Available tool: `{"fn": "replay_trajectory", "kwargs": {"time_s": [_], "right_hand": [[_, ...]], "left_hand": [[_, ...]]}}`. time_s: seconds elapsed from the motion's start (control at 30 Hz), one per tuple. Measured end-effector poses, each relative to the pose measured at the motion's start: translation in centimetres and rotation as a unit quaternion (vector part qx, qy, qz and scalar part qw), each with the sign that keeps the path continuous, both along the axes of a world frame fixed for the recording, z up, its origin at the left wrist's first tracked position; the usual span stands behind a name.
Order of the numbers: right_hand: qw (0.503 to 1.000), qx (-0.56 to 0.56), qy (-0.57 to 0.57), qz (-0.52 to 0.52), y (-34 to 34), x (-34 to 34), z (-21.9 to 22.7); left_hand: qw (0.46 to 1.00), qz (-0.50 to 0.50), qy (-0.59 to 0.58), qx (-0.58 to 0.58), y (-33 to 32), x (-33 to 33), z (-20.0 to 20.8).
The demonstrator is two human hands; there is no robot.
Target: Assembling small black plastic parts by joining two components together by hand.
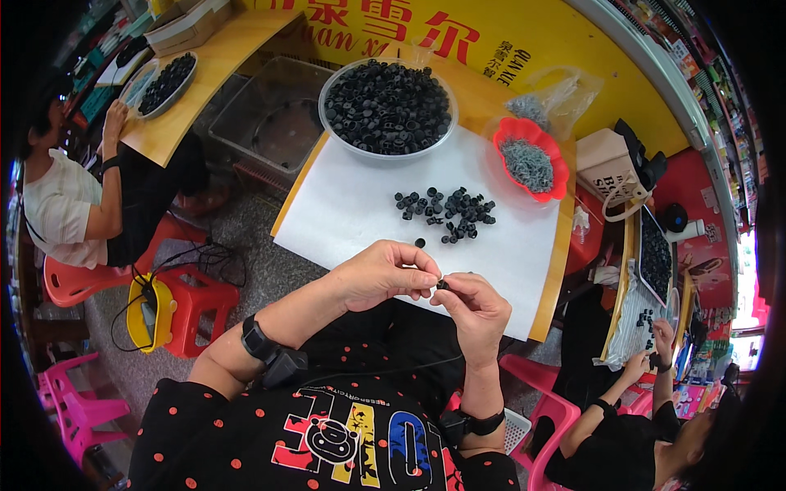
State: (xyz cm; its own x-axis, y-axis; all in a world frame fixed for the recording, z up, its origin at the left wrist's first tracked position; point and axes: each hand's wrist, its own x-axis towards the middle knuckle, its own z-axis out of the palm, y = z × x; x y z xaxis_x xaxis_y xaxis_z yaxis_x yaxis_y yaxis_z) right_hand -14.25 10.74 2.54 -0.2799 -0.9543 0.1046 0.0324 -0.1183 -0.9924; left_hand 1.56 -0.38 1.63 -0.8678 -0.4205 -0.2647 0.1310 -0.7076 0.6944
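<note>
Between the thumb and fingertips of my right hand (475,315) is a small round black plastic part (443,285). My left hand (383,274) is closed in a pinch, its fingertips meeting that part; whatever else they hold is hidden. Both hands are over the near edge of a white sheet (344,213) on the table. Just beyond them lies a single black piece (420,243), and past it a loose group of similar black parts (465,209). A large clear bowl (326,123) heaped with them stands at the back. Small grey wiry pieces (526,164) fill a red flower-shaped dish (557,155).
A clear plastic bag (573,94) of grey pieces sits behind the dish. Left of the table is a clear bin (237,114). One person (82,196) sits at a left table, another (630,442) handles black parts at right. Red stools (201,299) stand on the floor.
</note>
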Motion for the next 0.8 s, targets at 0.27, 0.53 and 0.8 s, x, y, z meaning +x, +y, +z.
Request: {"fn": "replay_trajectory", "kwargs": {"time_s": [0.27, 0.53, 0.8], "right_hand": [[0.999, 0.006, -0.041, 0.009, 0.0, 0.0, -0.4], [0.999, -0.007, -0.035, -0.002, 0.1, 0.2, -0.5], [0.998, -0.022, 0.008, -0.061, -0.3, 0.0, -0.5]], "left_hand": [[0.999, -0.013, 0.020, 0.035, 0.0, 0.0, -0.4], [0.998, 0.004, 0.031, 0.062, 0.2, -0.6, -0.6], [0.995, 0.077, -0.067, -0.009, -0.2, -1.0, 0.2]]}}
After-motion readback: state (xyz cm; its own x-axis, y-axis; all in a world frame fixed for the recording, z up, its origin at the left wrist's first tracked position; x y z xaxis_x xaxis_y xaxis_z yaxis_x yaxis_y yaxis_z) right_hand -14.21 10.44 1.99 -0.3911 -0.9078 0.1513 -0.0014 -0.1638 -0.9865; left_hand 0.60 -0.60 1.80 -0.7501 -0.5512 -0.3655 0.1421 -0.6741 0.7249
